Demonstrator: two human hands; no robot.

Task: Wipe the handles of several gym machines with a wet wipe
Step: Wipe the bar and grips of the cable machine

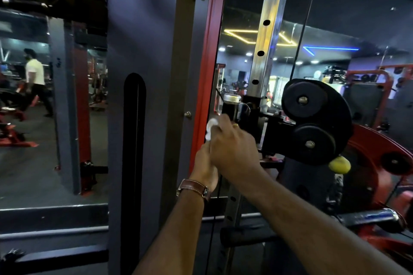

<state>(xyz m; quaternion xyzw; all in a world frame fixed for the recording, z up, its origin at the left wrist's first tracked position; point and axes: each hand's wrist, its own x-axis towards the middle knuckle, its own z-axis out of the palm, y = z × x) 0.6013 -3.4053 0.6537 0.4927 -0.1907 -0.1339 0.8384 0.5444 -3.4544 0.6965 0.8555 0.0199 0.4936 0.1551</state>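
A crumpled white wet wipe [210, 128] sits just left of a black upright handle with a chrome cap [231, 105] on the cable machine. My right hand [232, 147], with a ring on one finger, curls its fingers round the wipe right below the handle. My left hand [204, 163], with a brown watch strap at the wrist, comes up underneath and reaches the wipe's lower end. Its fingers are hidden behind my right hand, so its grip is unclear.
A perforated steel upright [266, 35] and a red frame post [206, 51] flank the handle. Black pulley wheels [312, 116] and a yellow ball [339, 164] are at the right. A grey panel [143, 73] stands at the left. A person [35, 80] walks at the far left.
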